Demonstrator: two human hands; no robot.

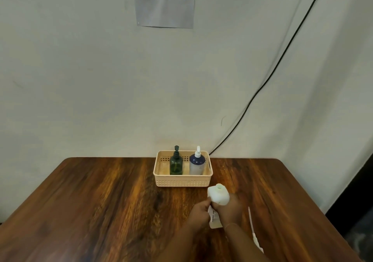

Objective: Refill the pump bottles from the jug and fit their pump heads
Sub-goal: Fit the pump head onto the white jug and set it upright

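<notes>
Both of my hands hold a white bottle [218, 196] with an open neck, upright on the wooden table [113, 201] just in front of the basket. My left hand [198, 213] grips its left side and my right hand [230, 207] wraps its right side. A loose white pump head with a long dip tube [253, 229] lies on the table to the right of my right forearm. A peach basket [182, 181] at the back holds a dark green pump bottle [176, 164] and a white-and-blue pump bottle [197, 164], each with its pump head on.
The table stands against a pale wall. A black cable [268, 78] runs down the wall behind the basket's right corner. A printed sheet [165, 3] hangs on the wall above. The table's right edge falls away to a dark floor.
</notes>
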